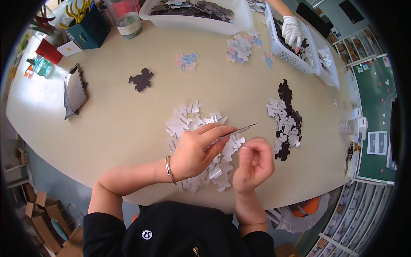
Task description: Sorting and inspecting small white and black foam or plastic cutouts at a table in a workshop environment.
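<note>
My left hand [195,147] pinches a thin flat piece [244,129], dark along its edge and seen nearly edge-on, so its outline is hidden. Just right of it my right hand [254,165] is raised with its fingers curled in, and nothing shows in them. Beneath both hands spreads a pile of white paper scraps [177,124] with wavy edges and faint print. To the right lies a heap of puzzle-shaped pieces, some black [285,92] and some white [281,122]. A single black piece [141,80] rests by itself at the left.
Pink-and-blue pieces [186,61] and a small stack [239,48] lie farther back. A white tub [192,26] holds more pieces. At the far right a co-worker's gloved hand [291,32] reaches into a white basket [295,60]. Leftward are a grey pouch [76,92] and a pen holder [88,34].
</note>
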Motion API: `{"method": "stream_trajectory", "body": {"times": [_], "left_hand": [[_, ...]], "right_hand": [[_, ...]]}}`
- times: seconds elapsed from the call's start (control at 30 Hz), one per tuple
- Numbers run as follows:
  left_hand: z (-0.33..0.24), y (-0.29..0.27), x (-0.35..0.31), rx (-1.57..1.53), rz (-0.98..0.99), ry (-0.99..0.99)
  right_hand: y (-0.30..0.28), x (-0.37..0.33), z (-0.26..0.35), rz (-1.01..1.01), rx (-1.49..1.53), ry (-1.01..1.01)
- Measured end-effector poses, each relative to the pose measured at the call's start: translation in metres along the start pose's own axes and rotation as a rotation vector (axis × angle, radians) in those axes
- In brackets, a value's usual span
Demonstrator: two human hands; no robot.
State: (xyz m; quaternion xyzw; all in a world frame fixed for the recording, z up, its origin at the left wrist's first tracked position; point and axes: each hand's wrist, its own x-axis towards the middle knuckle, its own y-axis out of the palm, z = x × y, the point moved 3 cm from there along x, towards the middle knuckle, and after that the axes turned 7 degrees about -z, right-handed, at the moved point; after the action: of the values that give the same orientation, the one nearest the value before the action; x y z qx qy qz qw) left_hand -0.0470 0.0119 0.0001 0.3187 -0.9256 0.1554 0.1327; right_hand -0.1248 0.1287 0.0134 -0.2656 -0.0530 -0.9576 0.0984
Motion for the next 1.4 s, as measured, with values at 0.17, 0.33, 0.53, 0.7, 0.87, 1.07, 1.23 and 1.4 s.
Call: {"method": "stream_trajectory", "body": {"times": [0.17, 0.33, 0.53, 0.7, 0.87, 1.07, 1.23, 1.4], "left_hand": [[-0.011, 0.0, -0.004, -0.009, 0.063, 0.092], [-0.02, -0.005, -0.006, -0.081, 0.124, 0.019], [-0.027, -0.008, -0.005, -0.046, 0.232, -0.042], [-0.031, -0.008, -0.004, 0.059, 0.213, 0.047], [-0.034, -0.011, -0.004, 0.062, 0.259, 0.024], [-0.037, -0.013, -0.004, 0.07, 0.276, -0.001], [-0.036, -0.012, -0.004, 0.073, 0.22, 0.07], [-0.041, -0.014, 0.0, 0.134, 0.258, 0.056]], "right_hand": [[0.012, -0.004, 0.005, 0.28, 0.0, 0.176], [0.009, -0.001, 0.015, 0.348, -0.05, 0.137], [0.004, -0.002, 0.016, 0.41, -0.025, 0.233], [0.007, 0.003, 0.021, 0.474, 0.014, 0.202], [0.007, 0.002, 0.026, 0.507, -0.062, 0.14], [0.004, 0.004, 0.027, 0.525, -0.12, 0.095], [0.003, 0.003, 0.028, 0.543, -0.099, 0.141], [0.001, 0.01, 0.032, 0.572, -0.039, 0.195]]}}
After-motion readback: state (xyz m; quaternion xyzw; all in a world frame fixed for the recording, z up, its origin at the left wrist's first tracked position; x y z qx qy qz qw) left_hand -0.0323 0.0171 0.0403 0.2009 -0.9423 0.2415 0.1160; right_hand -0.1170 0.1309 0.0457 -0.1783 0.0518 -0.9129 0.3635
